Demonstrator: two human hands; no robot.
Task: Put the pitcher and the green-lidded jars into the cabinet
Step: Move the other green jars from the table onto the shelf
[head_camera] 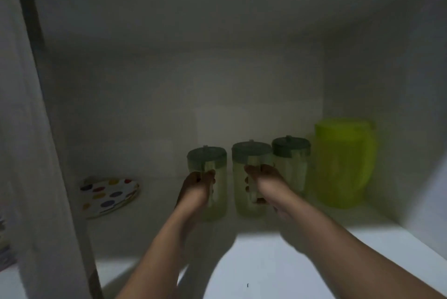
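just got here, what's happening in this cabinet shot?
A person is loading a white cabinet shelf. The left hand grips the handle of one clear green-lidded jar, the right hand grips a second. A third jar stands free to their right, beside the translucent lime-green plastic pitcher near the right wall. A polka-dot plate lies at the left.

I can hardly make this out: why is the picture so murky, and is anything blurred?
Head view: the cabinet interior is dim and shadowed, only the front shelf edge catches light; the jars, both hands and the pitcher look soft, and the wide lens bends the door edge at left.
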